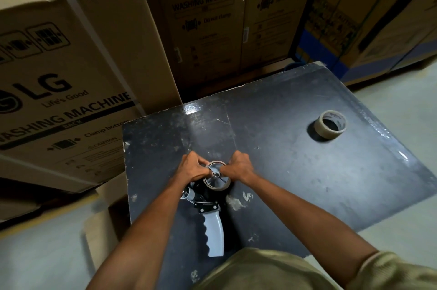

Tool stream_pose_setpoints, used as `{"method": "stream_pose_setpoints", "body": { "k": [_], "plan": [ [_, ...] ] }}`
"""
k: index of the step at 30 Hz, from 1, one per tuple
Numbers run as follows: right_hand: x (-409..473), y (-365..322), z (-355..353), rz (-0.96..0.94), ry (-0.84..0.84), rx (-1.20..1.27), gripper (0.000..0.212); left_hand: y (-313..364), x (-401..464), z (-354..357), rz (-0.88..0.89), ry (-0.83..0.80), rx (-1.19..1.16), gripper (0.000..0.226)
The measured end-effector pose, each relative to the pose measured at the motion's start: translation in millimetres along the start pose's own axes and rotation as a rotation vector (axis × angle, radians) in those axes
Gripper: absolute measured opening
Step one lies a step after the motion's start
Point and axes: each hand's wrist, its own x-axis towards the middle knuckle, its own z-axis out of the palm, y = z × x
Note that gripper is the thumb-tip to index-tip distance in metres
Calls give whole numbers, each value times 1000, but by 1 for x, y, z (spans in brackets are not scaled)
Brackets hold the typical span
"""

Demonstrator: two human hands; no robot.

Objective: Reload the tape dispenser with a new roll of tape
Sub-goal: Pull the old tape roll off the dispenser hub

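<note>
A tape dispenser (209,209) with a grey ribbed handle lies flat on the black table (283,171), handle toward me. A brown tape roll (217,183) sits on the dispenser's spoked wheel hub. My left hand (192,166) grips the roll's left rim, fingers curled over it. Fingers curled, my right hand (238,166) grips the roll's right rim. A second roll of brown tape (329,125) lies flat on the table at the far right, away from both hands.
Large cardboard washing-machine boxes (66,77) stand left of and behind the table, close to its edges. More boxes (366,18) stand at the back right. A smaller carton (106,218) sits low beside the table's left side. Pale floor (402,230) shows right.
</note>
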Motion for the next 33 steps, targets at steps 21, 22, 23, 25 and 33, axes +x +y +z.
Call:
{"method": "stream_pose_setpoints", "body": {
  "k": [21, 22, 23, 25, 33],
  "plan": [
    [-16, -1, -18, -120, -43, -124, 19, -4, -9, 0, 39, 76, 121, 53],
    [-19, 1, -22, -150, -94, -96, 17, -7, -11, -2, 42, 34, 73, 67],
    [-18, 5, -24, -184, -154, -55, 32, -16, -8, -2, 44, -24, 10, 79],
    [-18, 15, -24, -272, -267, 15, 67, -31, -8, -2, 98, -113, -33, 88],
    [-26, 33, 10, -506, -1, -164, 97, -31, -30, 15, 240, 75, 406, 63]
  ]
}}
